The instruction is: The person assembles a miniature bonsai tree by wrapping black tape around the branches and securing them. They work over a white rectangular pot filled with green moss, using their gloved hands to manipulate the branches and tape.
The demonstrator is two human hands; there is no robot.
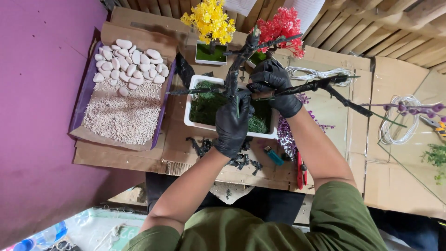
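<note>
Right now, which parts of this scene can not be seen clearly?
Head view:
- Left hand palm and grip: turned away, hidden by its back.
- Dark branch base: hidden by both gloves.
- White planter middle: covered by the hands.
- Right hand fingertips: curled under the branch.
- Yellow tool: cut off by the right edge.

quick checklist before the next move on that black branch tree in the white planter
1. Left hand gripping the black trunk: ok.
2. Right hand on the side branch: ok.
3. Trunk seated firmly in the white planter: cannot tell, the hands hide its base.
4. Green moss covering the planter: ok where visible.
5. Pebble tray beside the planter: ok.
6. Red cutter and blue lighter lying apart from the hands: ok.
</note>
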